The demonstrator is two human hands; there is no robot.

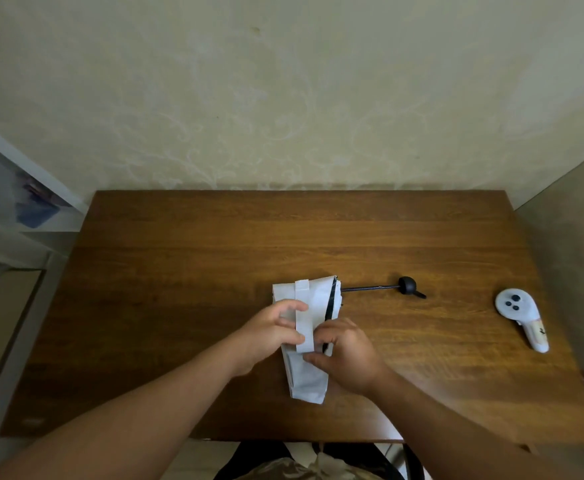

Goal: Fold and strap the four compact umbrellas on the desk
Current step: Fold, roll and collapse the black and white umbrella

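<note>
Umbrella [304, 372] in flat white pleated fabric, strap [303, 320] pinched by both hands' curled fingers [292, 336], glossy wooden desk [214, 258]

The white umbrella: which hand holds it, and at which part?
Both. The left hand pinches the strap across the folded canopy; the right hand grips the white umbrella at its middle.

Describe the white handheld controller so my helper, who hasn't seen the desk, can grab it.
Start at the wooden desk and go to its right side. The controller lies alone there, beyond the umbrella's black handle knob: white, rounded head with dark buttons.
</note>
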